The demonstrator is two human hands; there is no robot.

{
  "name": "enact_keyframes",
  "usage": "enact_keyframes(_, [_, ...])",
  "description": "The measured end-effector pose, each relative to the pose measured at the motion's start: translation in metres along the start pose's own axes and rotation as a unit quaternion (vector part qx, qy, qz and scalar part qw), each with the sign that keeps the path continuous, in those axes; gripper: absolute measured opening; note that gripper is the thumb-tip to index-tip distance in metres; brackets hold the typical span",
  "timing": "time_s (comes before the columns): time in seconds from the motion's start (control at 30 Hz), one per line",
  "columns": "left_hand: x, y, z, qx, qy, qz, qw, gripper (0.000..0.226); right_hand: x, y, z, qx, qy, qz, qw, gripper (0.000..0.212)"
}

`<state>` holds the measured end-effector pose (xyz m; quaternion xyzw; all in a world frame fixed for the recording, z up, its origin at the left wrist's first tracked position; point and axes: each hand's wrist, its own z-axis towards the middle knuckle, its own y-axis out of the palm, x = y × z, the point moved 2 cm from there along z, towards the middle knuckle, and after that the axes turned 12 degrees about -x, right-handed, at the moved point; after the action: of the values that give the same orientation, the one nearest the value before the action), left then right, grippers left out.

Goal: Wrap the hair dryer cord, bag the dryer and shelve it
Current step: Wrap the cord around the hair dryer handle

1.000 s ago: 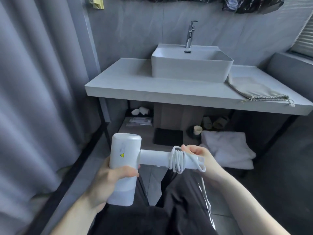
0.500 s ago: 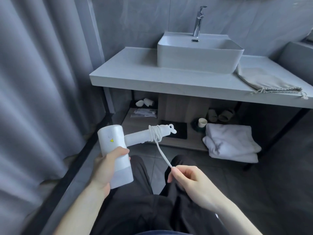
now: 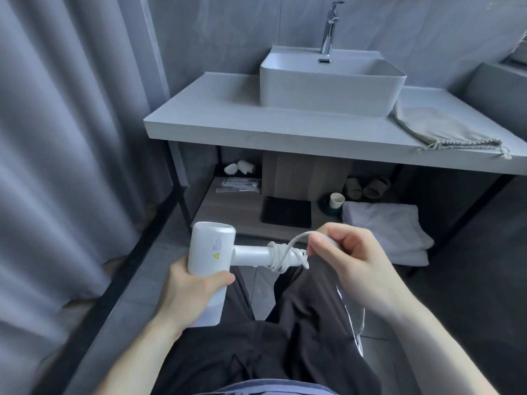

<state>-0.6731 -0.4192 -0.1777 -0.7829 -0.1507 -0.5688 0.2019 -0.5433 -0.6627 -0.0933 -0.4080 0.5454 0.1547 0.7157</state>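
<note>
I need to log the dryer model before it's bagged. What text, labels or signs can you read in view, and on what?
Yellow triangular warning sign, printed on the hair dryer body: a symbol, no words.
Small grey print above that triangle, also on the dryer: too small and blurred to read.
No model name, brand or number is legible anywhere else in view.

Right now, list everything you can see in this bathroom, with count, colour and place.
hair dryer: one, white, in left hand
cord: one, white, partly wound on dryer handle
sink: one, white, on counter
tap: one, chrome, behind sink
counter: one, grey, against wall
drawstring bag: one, beige, on counter right of sink
towel: one, white, folded on lower shelf
cup: one, cream, lower shelf
curtain: one, grey, left side
left hand: grips dryer body
right hand: pinches cord
</note>
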Motion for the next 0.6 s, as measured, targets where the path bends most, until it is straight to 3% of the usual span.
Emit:
enact_keyframes(0.17, [0.001, 0.002, -0.005, -0.076, 0.024, 0.040, 0.996, 0.046, 0.012, -0.019, 0.015, 0.071, 0.017, -0.003, 0.997, 0.037])
enact_keyframes(0.4, [0.027, 0.009, -0.024, -0.193, 0.083, 0.042, 0.977, 0.037, 0.041, -0.020, 0.037, 0.085, 0.037, 0.008, 0.996, 0.043])
enact_keyframes(0.6, [0.049, 0.008, -0.033, -0.195, 0.112, -0.023, 0.974, 0.045, 0.066, -0.006, 0.045, 0.041, 0.083, 0.134, 0.987, 0.043])
